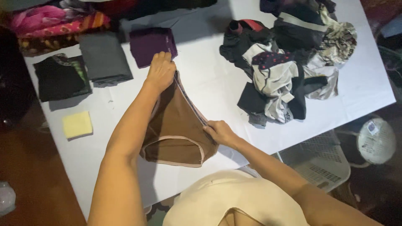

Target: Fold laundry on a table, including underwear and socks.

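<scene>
Mid-fold: brown garment (178,125) flat on the white table (368,83), near centre. Left hand (160,72) pinching its far end, fingers curled on the cloth; right hand (220,132) gripping the near right edge. Next, probably a clean fold-over with edges kept matched. Folded purple piece (151,44) just beyond the left hand; grey (104,57), black (62,77) and yellow (77,124) squares left. Unsorted heap (289,62) far right. Round white labelled object (376,140), off-table right, too dim to identify.
</scene>
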